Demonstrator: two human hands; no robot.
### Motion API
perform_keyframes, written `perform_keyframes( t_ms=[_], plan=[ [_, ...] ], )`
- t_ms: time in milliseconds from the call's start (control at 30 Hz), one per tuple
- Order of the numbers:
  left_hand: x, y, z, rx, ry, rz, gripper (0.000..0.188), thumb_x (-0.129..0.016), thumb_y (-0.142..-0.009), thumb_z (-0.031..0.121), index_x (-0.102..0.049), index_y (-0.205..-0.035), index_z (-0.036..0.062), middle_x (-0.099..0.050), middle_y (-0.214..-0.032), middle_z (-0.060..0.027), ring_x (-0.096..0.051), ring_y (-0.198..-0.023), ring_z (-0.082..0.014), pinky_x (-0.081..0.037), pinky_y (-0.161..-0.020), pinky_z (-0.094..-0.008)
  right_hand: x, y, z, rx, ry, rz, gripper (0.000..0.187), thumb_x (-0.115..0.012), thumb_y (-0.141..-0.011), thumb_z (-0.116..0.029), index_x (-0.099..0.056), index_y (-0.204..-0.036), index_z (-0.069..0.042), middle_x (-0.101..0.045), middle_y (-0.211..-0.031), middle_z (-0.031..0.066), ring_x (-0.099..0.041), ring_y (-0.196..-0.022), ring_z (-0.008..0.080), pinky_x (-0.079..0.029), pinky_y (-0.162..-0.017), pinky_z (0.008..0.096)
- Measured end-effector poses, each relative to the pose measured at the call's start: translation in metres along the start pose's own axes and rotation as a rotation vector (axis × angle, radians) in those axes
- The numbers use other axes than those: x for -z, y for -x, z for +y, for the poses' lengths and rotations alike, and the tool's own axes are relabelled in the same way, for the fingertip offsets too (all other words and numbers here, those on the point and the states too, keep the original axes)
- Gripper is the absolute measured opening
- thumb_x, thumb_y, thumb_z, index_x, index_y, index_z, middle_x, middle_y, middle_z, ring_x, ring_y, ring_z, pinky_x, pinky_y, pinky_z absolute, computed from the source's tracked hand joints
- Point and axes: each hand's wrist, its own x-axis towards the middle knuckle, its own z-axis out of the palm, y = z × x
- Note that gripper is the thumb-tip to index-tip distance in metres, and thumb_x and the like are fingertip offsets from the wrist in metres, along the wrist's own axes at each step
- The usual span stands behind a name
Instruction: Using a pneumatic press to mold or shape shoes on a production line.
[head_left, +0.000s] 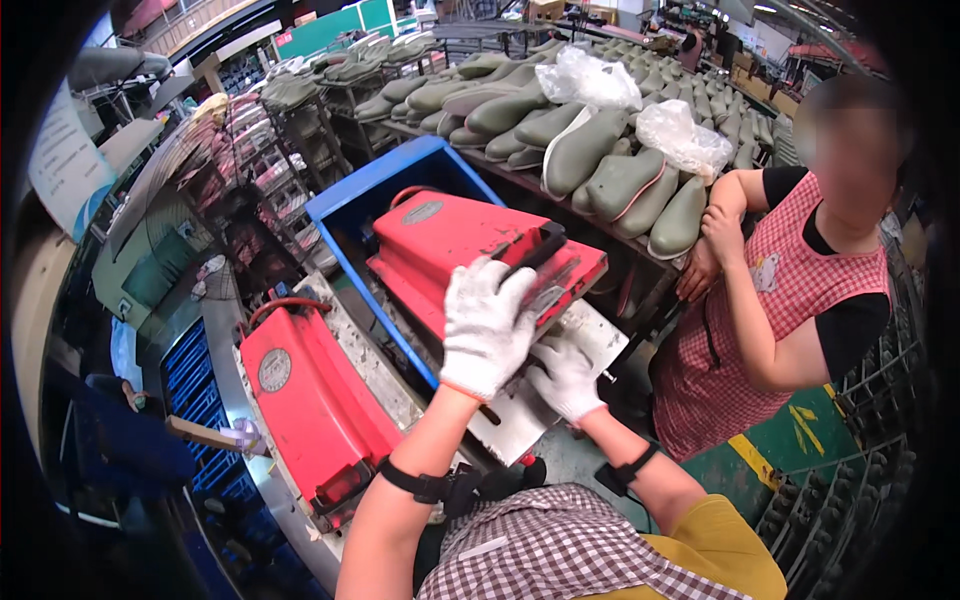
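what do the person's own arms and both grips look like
The left grip wears a white glove with an orange cuff edge; the right grip, a white glove too. Each forearm has a black strap. A mustard-yellow sleeve shows on the right.

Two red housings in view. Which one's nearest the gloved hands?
The red housing over the blue bin: the left hand is at its near end. The other red housing sits further left, outside the bin.
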Motion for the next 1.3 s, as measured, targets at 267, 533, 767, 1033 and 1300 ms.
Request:
perform_keyframes(
  t_ms=[267,533,767,1033,1300],
  plan=[
    [0.067,-0.074,-0.027,0.058,-0.182,-0.047,0.063,-0.083,-0.078,0.021,-0.062,-0.137,0.0122,-0.053,-0.143,-0.0249,-0.056,-0.129,-0.0438,-0.047,-0.110,-0.0492,-0.099,-0.102,-0.013,-0.149,0.319,-0.229,0.094,-0.084,-0.076,-0.048,-0.046,-0.159,-0.026,-0.041,-0.160,0.0264,-0.044,-0.140,0.0499,-0.048,-0.109,0.0544],
    [0.085,-0.036,-0.009,0.079,-0.342,-0.031,0.076,-0.086,-0.075,0.020,-0.057,-0.144,0.0089,-0.043,-0.159,-0.0243,-0.045,-0.143,-0.0461,-0.035,-0.120,-0.0564,-0.089,-0.118,0.008,-0.201,0.211,-0.303,0.082,-0.082,-0.082,-0.044,-0.048,-0.157,-0.035,-0.044,-0.155,0.0281,-0.054,-0.131,0.0470,-0.052,-0.105,0.0521],
    [0.077,0.042,0.022,0.172,-0.090,-0.064,0.093,-0.088,-0.070,0.016,-0.048,-0.153,0.0084,-0.036,-0.165,-0.0249,-0.028,-0.153,-0.0524,-0.025,-0.125,-0.0622,-0.066,-0.142,0.035,-0.341,-0.264,-0.382,0.092,-0.080,-0.081,-0.048,-0.045,-0.161,-0.020,-0.066,-0.129,0.0274,-0.067,-0.119,0.0398,-0.052,-0.106,0.0445],
    [0.105,0.219,0.005,0.950,0.629,-0.084,0.098,-0.074,-0.087,0.010,-0.017,-0.166,-0.0044,-0.030,-0.168,-0.0276,-0.031,-0.157,-0.0328,-0.026,-0.128,-0.0381,0.007,-0.026,-0.008,-0.669,-1.262,-0.676,0.068,-0.067,-0.100,-0.033,-0.044,-0.160,-0.013,-0.070,-0.097,-0.0016,-0.062,-0.081,0.0070,-0.050,-0.062,0.0256],
    [0.133,0.258,0.037,1.185,1.245,-0.080,0.113,-0.080,-0.089,0.058,-0.019,-0.166,0.0023,-0.046,-0.158,-0.0120,-0.047,-0.143,-0.0201,-0.040,-0.116,-0.0380,-0.012,0.071,-0.097,-0.733,-1.788,-0.784,0.084,-0.072,-0.092,-0.015,-0.032,-0.165,-0.006,-0.068,-0.134,0.0080,-0.065,-0.114,0.0136,-0.051,-0.106,0.0356]
  ],
)
